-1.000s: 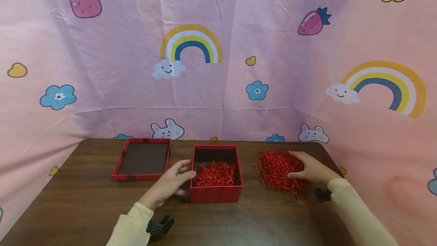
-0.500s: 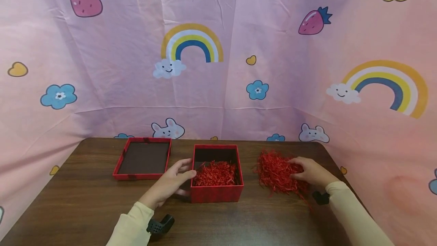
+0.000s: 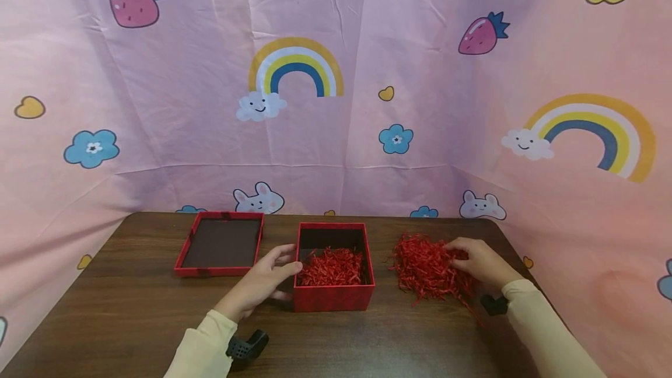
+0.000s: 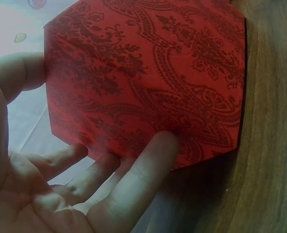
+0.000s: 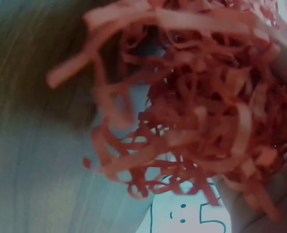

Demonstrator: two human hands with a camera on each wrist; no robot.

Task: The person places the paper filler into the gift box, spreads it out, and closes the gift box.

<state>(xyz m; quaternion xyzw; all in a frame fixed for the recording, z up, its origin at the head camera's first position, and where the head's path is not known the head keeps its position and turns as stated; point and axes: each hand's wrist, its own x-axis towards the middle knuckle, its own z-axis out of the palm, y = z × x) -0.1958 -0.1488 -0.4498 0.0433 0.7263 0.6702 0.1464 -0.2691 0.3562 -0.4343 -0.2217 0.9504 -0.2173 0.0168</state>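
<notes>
At the near edge of the dark wooden desk point(image 3: 131, 319), the left hand point(image 3: 257, 284) rested flat against the red box point(image 3: 333, 298), fingers point(image 4: 133, 179) straight, its grip wide and holding nothing. The right hand point(image 3: 480, 262) curled round the loose heap of red paper shreds point(image 3: 425, 267) beside the box. Farther back lay the box lid point(image 3: 219, 244), before a pink cartoon-print cloth point(image 3: 367, 104).

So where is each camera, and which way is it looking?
Head: up on the person's head, looking forward and down at the table; both hands and sleeves show.
Left wrist: on the left wrist, facing the red box; the left hand touches its side.
Right wrist: on the right wrist, facing the red paper shreds up close; little of the hand shows.
Head and left wrist views both show the red box.
</notes>
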